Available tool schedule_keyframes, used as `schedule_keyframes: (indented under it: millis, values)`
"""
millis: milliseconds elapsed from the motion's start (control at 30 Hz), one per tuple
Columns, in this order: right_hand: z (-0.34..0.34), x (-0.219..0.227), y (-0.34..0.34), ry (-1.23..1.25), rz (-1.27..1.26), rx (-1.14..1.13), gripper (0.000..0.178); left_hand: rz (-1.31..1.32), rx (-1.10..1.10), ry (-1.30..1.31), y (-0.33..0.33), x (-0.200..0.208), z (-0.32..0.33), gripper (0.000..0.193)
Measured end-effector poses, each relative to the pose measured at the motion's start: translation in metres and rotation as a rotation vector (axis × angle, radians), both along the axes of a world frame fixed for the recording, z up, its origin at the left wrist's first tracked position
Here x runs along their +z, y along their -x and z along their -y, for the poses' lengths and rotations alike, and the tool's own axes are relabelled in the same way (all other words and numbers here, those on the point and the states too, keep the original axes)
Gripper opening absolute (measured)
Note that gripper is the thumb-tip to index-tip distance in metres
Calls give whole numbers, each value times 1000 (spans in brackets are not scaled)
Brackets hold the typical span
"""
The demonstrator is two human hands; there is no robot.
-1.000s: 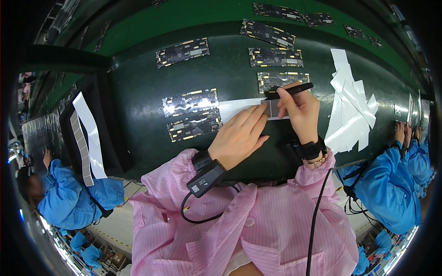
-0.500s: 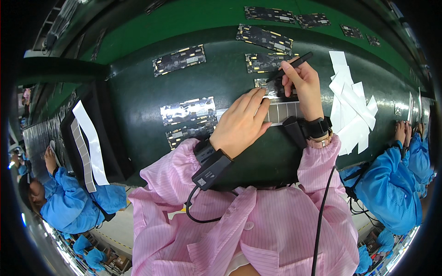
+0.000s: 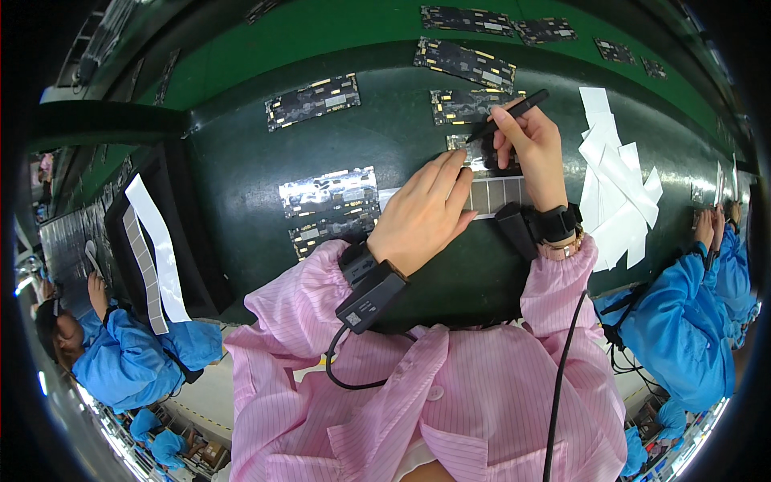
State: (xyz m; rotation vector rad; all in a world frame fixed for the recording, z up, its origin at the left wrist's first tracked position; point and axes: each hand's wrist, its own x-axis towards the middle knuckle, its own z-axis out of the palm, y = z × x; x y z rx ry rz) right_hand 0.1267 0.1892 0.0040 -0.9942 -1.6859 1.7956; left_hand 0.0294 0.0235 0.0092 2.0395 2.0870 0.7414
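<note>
My right hand [image 3: 536, 153] is closed round a slim black pen-shaped tool [image 3: 526, 105], whose tip points down and left at a dark circuit board [image 3: 483, 153]. Part of that board lies hidden under my right fingers. Stretched out flat, my left hand [image 3: 422, 210] rests with its fingertips at the board's near left edge. Beneath its palm and fingers runs a pale strip of grey squares [image 3: 496, 195], its middle covered by the hand. Just beyond the board under the tool, another circuit board [image 3: 459, 108] lies flat on the dark green table [image 3: 241, 153].
More circuit boards lie left [image 3: 329, 193], far left [image 3: 313, 102] and farther back [image 3: 466, 64]. White paper strips [image 3: 614, 181] are heaped at right. A black tray [image 3: 189, 233] at left carries a white strip and a grey-squared strip. Co-workers in blue sit on both sides.
My hands and the tool hold nearly the same place, and the view has shifted slightly. At the left, the co-worker's hand has drawn back from a pale object on the table.
</note>
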Motion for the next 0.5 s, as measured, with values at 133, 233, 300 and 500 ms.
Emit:
schedule_keyframes:
  millis: [133, 233, 300, 500]
  values:
    - [1, 0, -1, -14, 9, 1, 17, 14, 16, 7, -2, 0, -3, 54]
    - [2, 1, -1, -31, 14, -2, 16, -11, 17, 2, -4, -1, -5, 55]
    - [4, 2, -2, -44, 23, -2, 16, -16, 20, 11, -3, 0, -5, 55]
    - [27, 12, -28, -121, 25, -33, 13, 23, 19, -10, -3, 4, 4, 52]
